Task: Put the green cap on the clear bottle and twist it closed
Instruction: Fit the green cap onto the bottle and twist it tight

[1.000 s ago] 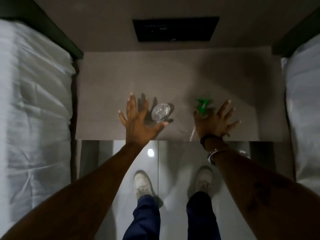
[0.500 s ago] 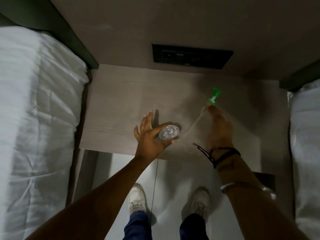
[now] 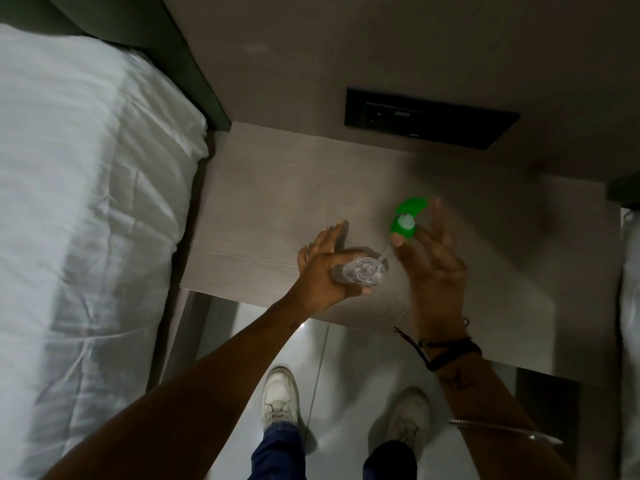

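Head cam: green cap pinched in R hand, just above-right of clear bottle gripped by L hand.

Bare forearms, no sleeves — black corded wristbands and a thin silver metal bangle on the right arm, dark blue trousers, white lace-up sneakers.

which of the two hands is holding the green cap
The right hand, the one with the dark wrist cords, pinches the green cap; the left hand grips the clear bottle.
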